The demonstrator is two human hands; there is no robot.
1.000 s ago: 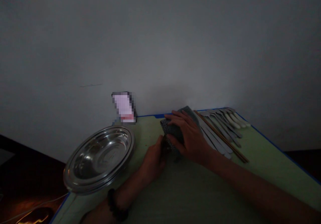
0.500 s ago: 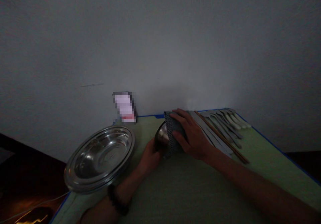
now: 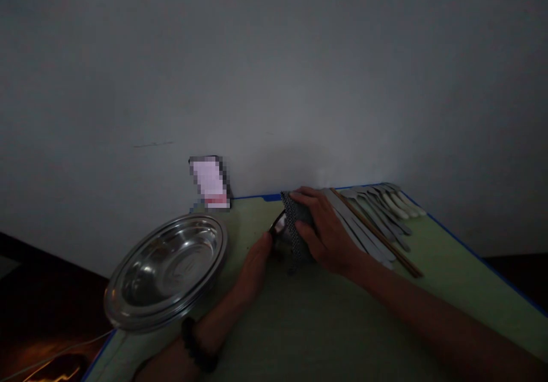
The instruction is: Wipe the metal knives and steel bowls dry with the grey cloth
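With the left hand gripping the small metal bowl between the big metal basin and the wooden chopsticks, it seems best to hold tight and rub softly using the gray cloth the right hand grips.

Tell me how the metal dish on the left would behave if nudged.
The dish should be rigid, being smoothly curved metal. Its polished shine suggests slipperiness. Its left side seems to overhang the table, so it could tip.
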